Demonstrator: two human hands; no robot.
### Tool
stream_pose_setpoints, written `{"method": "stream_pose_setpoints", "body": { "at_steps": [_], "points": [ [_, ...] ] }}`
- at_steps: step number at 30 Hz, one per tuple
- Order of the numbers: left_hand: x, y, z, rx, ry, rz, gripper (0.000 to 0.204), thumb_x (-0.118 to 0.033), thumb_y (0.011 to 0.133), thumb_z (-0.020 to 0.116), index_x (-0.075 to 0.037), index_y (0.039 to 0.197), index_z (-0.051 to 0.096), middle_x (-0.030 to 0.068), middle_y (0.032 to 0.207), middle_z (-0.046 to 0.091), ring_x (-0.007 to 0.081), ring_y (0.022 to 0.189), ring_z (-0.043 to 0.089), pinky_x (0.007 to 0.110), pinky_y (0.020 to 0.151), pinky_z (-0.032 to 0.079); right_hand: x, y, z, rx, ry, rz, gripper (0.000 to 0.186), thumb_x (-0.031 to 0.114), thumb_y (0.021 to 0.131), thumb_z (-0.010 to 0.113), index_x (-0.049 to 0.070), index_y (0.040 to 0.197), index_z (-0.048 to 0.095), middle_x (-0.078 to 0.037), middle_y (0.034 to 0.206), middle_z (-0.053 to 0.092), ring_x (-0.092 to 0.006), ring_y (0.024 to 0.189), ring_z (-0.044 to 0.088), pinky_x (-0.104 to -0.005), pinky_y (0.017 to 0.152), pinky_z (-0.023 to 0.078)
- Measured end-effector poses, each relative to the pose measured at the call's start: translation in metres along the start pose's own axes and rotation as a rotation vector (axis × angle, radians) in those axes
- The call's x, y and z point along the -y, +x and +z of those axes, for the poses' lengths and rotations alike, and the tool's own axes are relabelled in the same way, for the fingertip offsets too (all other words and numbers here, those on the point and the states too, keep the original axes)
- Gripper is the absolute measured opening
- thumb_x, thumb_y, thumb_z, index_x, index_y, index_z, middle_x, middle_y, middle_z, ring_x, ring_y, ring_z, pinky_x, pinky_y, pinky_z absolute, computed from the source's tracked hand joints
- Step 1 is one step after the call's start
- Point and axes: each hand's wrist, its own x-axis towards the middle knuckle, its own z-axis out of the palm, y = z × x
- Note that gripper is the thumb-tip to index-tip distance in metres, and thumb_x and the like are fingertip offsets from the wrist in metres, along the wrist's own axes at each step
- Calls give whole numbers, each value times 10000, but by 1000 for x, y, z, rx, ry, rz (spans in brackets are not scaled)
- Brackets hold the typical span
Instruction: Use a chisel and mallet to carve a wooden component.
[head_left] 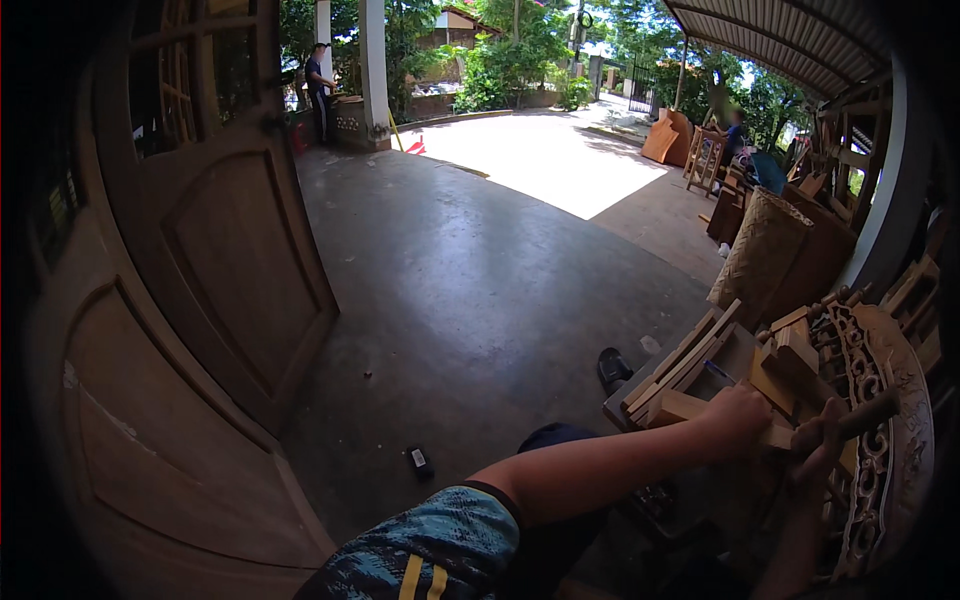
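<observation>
My left hand (738, 420) is closed on a light wooden piece (775, 437) at the lower right. Just right of it, my right hand (817, 440) grips a dark wooden bar (868, 413) that slants up to the right. Both hands are over a low work surface (632, 405) holding pale wooden strips (680, 362), a blue pen-like tool (718, 370) and short wooden blocks (795, 353). An ornately carved wooden panel (865, 450) stands along the right side of them. My left forearm partly hides what lies beneath, and my left fingertips are hard to make out.
Open wooden doors (225, 260) stand left. A sandal (614, 370) and small black object (418, 462) lie on the concrete floor (450, 310). A rolled woven mat (755, 245) leans among furniture at right. One person (320, 95) stands by the pillar (373, 75); another (732, 137) is farther right.
</observation>
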Motion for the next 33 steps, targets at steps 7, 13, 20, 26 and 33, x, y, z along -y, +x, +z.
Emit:
{"method": "stream_pose_setpoints", "body": {
  "at_steps": [7,13,20,26,33],
  "points": [
    [5,7,2,157,26,53,389,-230,878,702,-38,1214,660,166,1097,694,320,1026,722,430,850,590,0,-2,8,-29,-39,-63,197,242,1015,671,172,1014,487,92,543,241,-29,423,207,-252,399,169],
    [7,1,-4,173,4,93,504,-253,862,712,-10,1289,600,191,1144,672,344,1083,694,432,908,568,8,1,18,13,-27,-2,318,273,1014,675,222,788,456,98,516,246,-27,406,189,-265,384,151],
    [5,0,-7,212,53,121,617,-315,849,727,-31,1376,577,190,1173,664,345,1103,679,428,935,554,9,9,8,80,140,99,554,354,1062,593,241,596,315,82,494,189,-47,407,135,-276,384,132],
    [4,2,-3,180,47,90,556,-305,837,738,-15,1293,609,191,1160,676,346,1084,690,428,919,564,5,2,5,172,169,-9,520,316,1076,567,209,619,344,69,514,195,-48,426,141,-268,407,141],
    [5,2,-5,128,38,127,338,-238,831,712,19,1050,692,178,1002,718,335,938,737,407,822,596,1,-28,29,187,-516,-334,263,221,993,713,129,874,498,47,650,380,-42,571,365,-221,564,308]
  ]
}}
